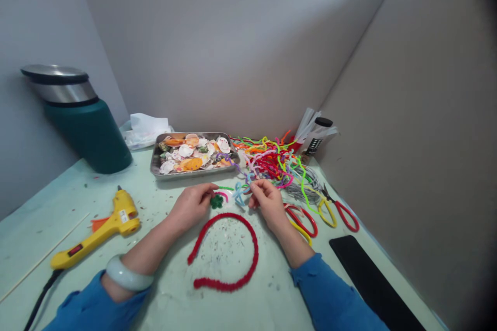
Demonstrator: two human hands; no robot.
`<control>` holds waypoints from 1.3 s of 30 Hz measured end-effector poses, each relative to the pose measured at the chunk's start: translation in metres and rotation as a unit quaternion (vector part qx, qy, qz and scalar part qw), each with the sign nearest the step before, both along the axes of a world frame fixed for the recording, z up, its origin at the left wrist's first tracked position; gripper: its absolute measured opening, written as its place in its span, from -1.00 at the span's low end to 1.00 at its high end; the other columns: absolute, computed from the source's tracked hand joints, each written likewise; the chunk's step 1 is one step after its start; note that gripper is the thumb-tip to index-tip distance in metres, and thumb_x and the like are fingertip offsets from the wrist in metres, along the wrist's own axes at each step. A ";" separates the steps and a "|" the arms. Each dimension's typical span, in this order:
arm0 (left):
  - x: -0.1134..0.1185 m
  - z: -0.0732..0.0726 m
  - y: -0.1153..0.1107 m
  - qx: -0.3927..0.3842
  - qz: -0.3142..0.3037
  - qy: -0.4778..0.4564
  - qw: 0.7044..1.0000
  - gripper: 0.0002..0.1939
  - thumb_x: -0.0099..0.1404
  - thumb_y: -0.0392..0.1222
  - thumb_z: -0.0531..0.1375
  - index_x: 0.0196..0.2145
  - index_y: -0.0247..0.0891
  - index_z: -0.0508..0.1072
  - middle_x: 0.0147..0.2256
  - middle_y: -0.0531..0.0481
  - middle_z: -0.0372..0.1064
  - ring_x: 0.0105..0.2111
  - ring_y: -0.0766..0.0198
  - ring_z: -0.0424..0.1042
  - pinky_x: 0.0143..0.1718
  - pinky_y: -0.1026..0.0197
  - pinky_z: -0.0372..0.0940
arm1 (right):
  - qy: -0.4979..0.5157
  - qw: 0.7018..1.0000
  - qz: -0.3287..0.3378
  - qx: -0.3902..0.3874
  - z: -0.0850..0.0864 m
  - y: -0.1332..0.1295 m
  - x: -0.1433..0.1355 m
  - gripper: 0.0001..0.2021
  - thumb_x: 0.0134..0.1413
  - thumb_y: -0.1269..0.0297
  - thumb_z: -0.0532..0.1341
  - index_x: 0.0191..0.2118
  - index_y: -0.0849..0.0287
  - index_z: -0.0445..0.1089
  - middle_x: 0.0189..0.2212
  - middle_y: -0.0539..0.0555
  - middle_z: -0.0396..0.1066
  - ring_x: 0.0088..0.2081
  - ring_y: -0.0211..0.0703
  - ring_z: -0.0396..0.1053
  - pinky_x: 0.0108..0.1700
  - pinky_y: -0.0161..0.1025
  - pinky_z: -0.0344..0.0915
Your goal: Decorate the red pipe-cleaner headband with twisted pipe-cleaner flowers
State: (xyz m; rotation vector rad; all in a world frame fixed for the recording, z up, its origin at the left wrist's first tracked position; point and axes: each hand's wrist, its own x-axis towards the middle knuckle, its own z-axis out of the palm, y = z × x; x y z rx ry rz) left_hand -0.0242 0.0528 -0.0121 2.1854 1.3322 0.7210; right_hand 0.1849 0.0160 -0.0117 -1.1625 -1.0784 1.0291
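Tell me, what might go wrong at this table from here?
The left forearm lies close to the yellow glue gun; if that is hot, which I can't tell, it might burn skin. The light-blue piece in the right hand could snag on the tangle of fuzzy strands just beyond. The small green flower beside the left hand might get knocked aside.

From tabletop (227, 248) middle: 10 o'clock teal bottle (93, 137), steel lid (56, 71) | 11 metal tray (196, 176), shells (190, 163) | 4 flat black strip (373, 279)
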 end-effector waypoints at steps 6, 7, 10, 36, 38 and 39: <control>0.000 0.003 -0.002 0.007 -0.016 0.000 1.000 -0.64 0.22 -0.28 0.00 -0.10 -0.24 0.47 -0.19 -0.05 0.51 -0.21 0.16 0.44 -0.20 0.20 0.26 | 0.000 1.000 0.001 -0.004 0.000 0.000 0.000 -0.79 -0.01 0.12 0.22 -0.41 0.16 0.27 -0.72 -0.12 0.31 -0.71 -0.36 0.20 -0.61 -0.41 0.09; 0.000 0.005 -0.003 0.009 -0.018 -0.002 1.000 -0.65 0.22 -0.28 0.00 -0.10 -0.24 0.47 -0.20 -0.05 0.50 -0.23 0.17 0.44 -0.22 0.21 0.26 | 0.001 1.000 0.001 -0.004 0.000 0.000 -0.001 -0.79 -0.01 0.12 0.22 -0.41 0.16 0.27 -0.73 -0.12 0.30 -0.71 -0.36 0.20 -0.61 -0.41 0.10; 0.002 0.007 -0.007 0.013 -0.033 0.008 0.999 -0.66 0.21 -0.24 0.04 -0.09 -0.20 0.46 -0.25 -0.03 0.48 -0.30 0.20 0.43 -0.30 0.24 0.25 | -0.002 1.000 0.001 -0.002 0.002 -0.001 -0.001 -0.79 -0.01 0.13 0.22 -0.41 0.16 0.27 -0.72 -0.12 0.31 -0.70 -0.37 0.20 -0.60 -0.41 0.10; 0.004 0.016 -0.012 -0.007 0.025 -0.139 0.990 -0.66 0.28 -0.01 0.03 -0.28 -0.29 0.49 -0.39 -0.04 0.46 -0.45 0.26 0.36 -0.42 0.27 0.21 | -0.163 0.976 -0.082 0.121 -0.007 -0.006 -0.001 -0.88 0.10 0.18 0.16 -0.35 0.11 0.31 -0.53 -0.05 0.33 -0.56 -0.27 0.29 -0.46 -0.31 0.22; 0.006 0.017 -0.016 -0.052 -0.006 -0.177 0.983 -0.63 0.26 0.03 0.06 -0.19 -0.31 0.46 -0.40 -0.03 0.47 -0.50 0.29 0.34 -0.47 0.29 0.20 | -0.244 0.952 -0.100 0.154 -0.006 -0.011 -0.002 -0.90 0.12 0.22 0.14 -0.34 0.11 0.34 -0.49 -0.02 0.34 -0.49 -0.24 0.29 -0.38 -0.27 0.23; 0.008 0.017 -0.017 -0.060 -0.022 -0.188 0.980 -0.61 0.23 0.03 0.10 -0.13 -0.31 0.43 -0.39 -0.03 0.47 -0.51 0.30 0.35 -0.48 0.29 0.21 | -0.271 0.942 -0.101 0.168 -0.005 -0.013 -0.003 -0.91 0.12 0.24 0.14 -0.33 0.10 0.35 -0.48 0.00 0.34 -0.47 -0.22 0.29 -0.35 -0.26 0.23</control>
